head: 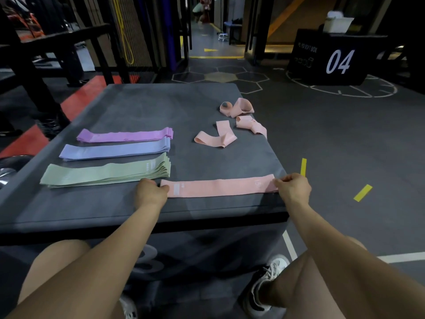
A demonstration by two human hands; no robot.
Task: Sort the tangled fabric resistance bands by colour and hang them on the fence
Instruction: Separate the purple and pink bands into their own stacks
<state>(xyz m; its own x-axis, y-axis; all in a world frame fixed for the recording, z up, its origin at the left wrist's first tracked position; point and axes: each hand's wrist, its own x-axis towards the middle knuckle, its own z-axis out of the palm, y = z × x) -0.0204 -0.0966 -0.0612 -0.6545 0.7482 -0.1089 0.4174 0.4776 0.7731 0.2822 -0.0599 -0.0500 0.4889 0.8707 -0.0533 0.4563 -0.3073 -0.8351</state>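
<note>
Lying flat at lower centre of the grey plyo box (115, 210): pink fabric band (220, 187), left hand (150, 192) and right hand (293, 186) pinching its ends. Likely light, limp, non-slip; best held at the folded ends. Three loose pink bands (230, 125) remain, upper right.

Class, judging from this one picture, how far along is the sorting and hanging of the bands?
Done: the purple stack, blue stack and green stack lie flat and sorted. In hand: the left hand and right hand pinch the ends of a flattened pink band. Left: the loose pink bands remain crumpled, and none of the bands is hung yet.
</note>
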